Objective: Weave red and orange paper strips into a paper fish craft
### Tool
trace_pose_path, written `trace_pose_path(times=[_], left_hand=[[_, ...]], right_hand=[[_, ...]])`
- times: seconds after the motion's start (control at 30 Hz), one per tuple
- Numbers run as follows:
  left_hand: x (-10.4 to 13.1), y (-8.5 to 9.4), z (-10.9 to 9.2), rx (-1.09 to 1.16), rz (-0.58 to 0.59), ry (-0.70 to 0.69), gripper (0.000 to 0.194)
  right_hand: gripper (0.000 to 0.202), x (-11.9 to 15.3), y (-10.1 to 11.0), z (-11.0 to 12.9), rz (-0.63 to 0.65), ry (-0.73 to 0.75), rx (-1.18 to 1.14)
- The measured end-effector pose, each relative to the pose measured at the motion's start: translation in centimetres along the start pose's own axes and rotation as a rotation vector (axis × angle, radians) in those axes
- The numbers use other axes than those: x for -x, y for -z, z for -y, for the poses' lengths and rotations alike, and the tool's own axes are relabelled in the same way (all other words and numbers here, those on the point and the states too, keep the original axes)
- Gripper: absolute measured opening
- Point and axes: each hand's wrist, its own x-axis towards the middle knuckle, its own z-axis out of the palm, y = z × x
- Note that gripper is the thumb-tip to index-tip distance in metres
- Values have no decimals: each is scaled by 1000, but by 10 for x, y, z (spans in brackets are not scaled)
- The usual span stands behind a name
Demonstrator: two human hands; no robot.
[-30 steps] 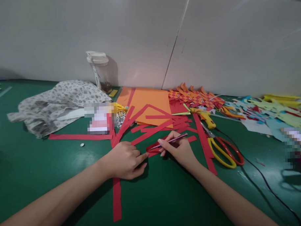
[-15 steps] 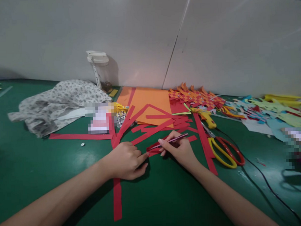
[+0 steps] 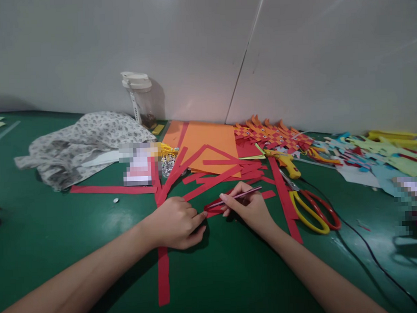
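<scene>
My right hand (image 3: pixel 246 204) grips a slim pink-and-dark pencil (image 3: pixel 252 190), slanted with its lower end at a small red paper strip (image 3: pixel 214 213). My left hand (image 3: pixel 178 223) is curled, its fingertips pressing the left end of that strip; part of the strip is hidden by my right fingers. Under my left wrist runs another long red paper strip (image 3: pixel 163 276). Behind both hands, several more red strips (image 3: pixel 212 183) lie crossed over each other and over the orange paper sheets (image 3: pixel 207 133).
Scissors (image 3: pixel 309 212) with yellow and red handles and a yellow glue gun (image 3: pixel 288 165) with a cord lie to the right. Woven orange-red paper pieces (image 3: pixel 269 134) sit by the wall. Patterned cloth (image 3: pixel 88 138) and a lidded cup (image 3: pixel 140 99) stand at the back left.
The whole view has shifted very slightly. Both hands, the pencil and the strip keep nearly the same places.
</scene>
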Motion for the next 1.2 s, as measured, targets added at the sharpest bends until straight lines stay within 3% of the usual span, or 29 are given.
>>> trace_pose_path(times=[0.27,0.53,0.73,1.0,1.2], left_hand=[[0,-1,0,-1,3,0,26],[-1,0,0,-2,-10,0,25],[0,0,0,-12,0,-8,28],[-1,1,-1,-6,-4,2,26],[-1,1,0,-4,-6,-10,28]], right_hand=[[32,0,1,-1,-60,13,21],[32,1,-1,0,-10,13,36],[33,0,0,-1,-68,7,46],[32,1,-1,1,1,22,48],[34,1,0,0,-63,18,51]])
